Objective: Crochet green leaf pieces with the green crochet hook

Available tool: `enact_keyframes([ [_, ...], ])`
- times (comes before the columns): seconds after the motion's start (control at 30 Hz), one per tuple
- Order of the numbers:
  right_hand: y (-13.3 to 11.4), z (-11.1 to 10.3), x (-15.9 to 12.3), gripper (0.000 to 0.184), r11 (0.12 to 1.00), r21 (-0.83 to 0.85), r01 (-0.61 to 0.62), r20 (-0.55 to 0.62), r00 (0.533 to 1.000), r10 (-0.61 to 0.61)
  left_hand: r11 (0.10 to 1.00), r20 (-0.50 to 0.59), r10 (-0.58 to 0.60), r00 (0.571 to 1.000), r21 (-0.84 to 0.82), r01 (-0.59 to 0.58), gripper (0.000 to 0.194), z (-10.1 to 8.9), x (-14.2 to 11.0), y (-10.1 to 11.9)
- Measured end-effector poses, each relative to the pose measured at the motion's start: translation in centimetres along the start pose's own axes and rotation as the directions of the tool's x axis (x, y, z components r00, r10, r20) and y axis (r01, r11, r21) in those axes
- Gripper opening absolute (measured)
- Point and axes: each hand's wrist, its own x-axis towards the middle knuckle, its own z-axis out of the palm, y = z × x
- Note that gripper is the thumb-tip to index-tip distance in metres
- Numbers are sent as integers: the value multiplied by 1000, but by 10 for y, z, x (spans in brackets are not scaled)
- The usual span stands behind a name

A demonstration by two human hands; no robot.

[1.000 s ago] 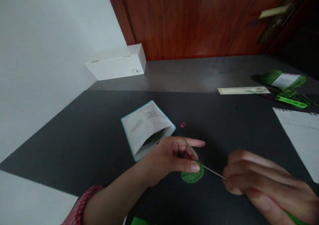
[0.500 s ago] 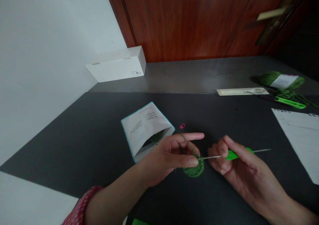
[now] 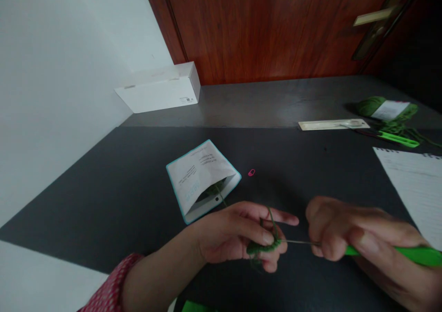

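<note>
My left hand [image 3: 238, 234] pinches a small green crochet piece [image 3: 257, 247] between thumb and fingers. Green yarn [image 3: 272, 220] loops over its stretched index finger. My right hand [image 3: 362, 243] is closed around the bright green handle of a crochet hook [image 3: 410, 255], whose thin metal shaft reaches left to the piece's edge. The hook's tip is hidden at the stitches. Just behind my left hand lies an open white pouch with a blue border [image 3: 193, 174]; a strand of yarn runs out of its mouth. A pink stitch marker [image 3: 252, 172] rests near the pouch.
A white box [image 3: 162, 93] stands at the back left by the wall. Toward the back right are a long pale package [image 3: 333, 124], a labelled green yarn ball [image 3: 371, 106] and a bright green tool [image 3: 398, 139]. A notebook page [image 3: 414, 178] lies at the right.
My right hand has turned palm-down and moved right and nearer the camera with the hook. My left hand has lowered slightly, and the crochet piece has tilted to show its edge.
</note>
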Motion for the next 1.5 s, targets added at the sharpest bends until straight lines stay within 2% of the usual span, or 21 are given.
enact_keyframes([
  [0.07, -4, -3, -1, 27, 997, -61, 52, 86, 995, -47, 999, 23, -38, 999, -19, 38, 54, 0, 1, -1],
  [0.13, -5, -3, 0, 27, 995, -73, 60, 101, 993, -53, 998, 33, -61, 998, -27, 62, 52, 0, 1, -1],
  [0.33, -3, 5, 2, 34, 999, 51, -12, -34, 999, 14, 995, 58, -95, 994, -12, 96, 49, 4, 1, 0],
  [0.43, -2, 7, 2, 35, 998, 69, -9, -52, 999, 13, 994, 77, -106, 991, -30, 108, 49, 6, 0, 1],
  [0.57, 1, 8, 2, 36, 995, 92, -33, -64, 997, 39, 996, 66, -81, 994, -18, 83, 49, 7, 0, 2],
  [0.73, 12, 16, 5, 38, 932, 342, -124, -183, 963, 196, 998, -53, 53, 997, 39, -51, 51, 5, 0, 0],
  [0.8, 16, 20, 7, 38, 904, 406, -134, -231, 942, 243, 986, -160, 150, 976, 96, -136, 51, 6, 0, -2],
  [0.9, 19, 25, 8, 39, 888, 433, -153, -291, 909, 299, 927, -332, 333, 883, 287, -241, 54, 11, 1, -3],
  [0.97, 20, 27, 9, 38, 894, 415, -166, -304, 901, 309, 870, -393, 427, 814, 425, -251, 57, 14, 1, -3],
  [1.07, 21, 28, 8, 37, 914, 370, -167, -315, 903, 293, 829, -423, 452, 785, 525, -194, 66, 17, 2, -1],
  [1.23, 22, 27, 5, 36, 957, 219, -188, -343, 904, 256, 805, -462, 468, 753, 575, -148, 69, 18, 3, 0],
  [1.3, 19, 28, 3, 33, 979, 78, -189, -350, 914, 205, 786, -488, 491, 721, 606, -125, 72, 18, 4, -2],
  [1.37, 15, 30, 1, 29, 975, -153, -163, -321, 941, 107, 756, -525, 526, 669, 649, -86, 73, 19, 6, -5],
  [1.43, 12, 33, 1, 25, 891, -451, -56, -213, 976, -46, 738, -554, 557, 619, 672, -62, 67, 21, 9, -7],
  [1.5, 11, 38, 2, 25, 689, -718, 105, -59, 976, -210, 746, -561, 552, 618, 663, -65, 66, 22, 11, -9],
])
